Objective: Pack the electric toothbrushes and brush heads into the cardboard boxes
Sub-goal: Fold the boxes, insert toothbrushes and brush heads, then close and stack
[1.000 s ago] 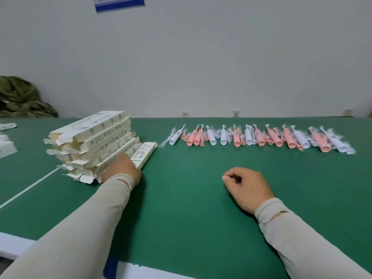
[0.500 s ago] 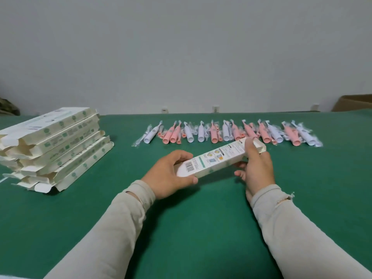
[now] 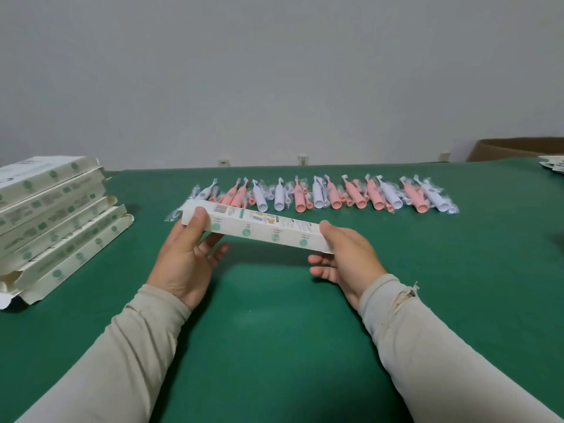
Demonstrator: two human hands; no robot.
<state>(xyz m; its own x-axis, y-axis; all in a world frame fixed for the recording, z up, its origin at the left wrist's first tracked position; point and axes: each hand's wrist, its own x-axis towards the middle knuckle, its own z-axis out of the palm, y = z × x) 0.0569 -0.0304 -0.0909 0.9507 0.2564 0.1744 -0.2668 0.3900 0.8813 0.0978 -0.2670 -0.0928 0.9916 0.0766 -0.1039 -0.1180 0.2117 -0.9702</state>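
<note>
A long white cardboard box (image 3: 259, 228) with green dots hangs above the green table, held at both ends. My left hand (image 3: 186, 257) grips its left end, thumb on top. My right hand (image 3: 345, 257) holds the right end, thumb against the end and fingers underneath. Behind the box lies a row of several pink and white electric toothbrushes (image 3: 329, 195) in clear wrappers, with small brush heads among them. A stack of several flattened boxes (image 3: 52, 215) sits at the left.
The green table (image 3: 274, 331) spreads under my arms. A brown carton (image 3: 512, 149) stands at the far right edge, with some white packets (image 3: 554, 164) beside it. A grey wall runs behind the table.
One second ago my left hand was at the stack and my right rested on the table. Both hands now hold one box, which has turned since half a second ago so its right end tilts down.
</note>
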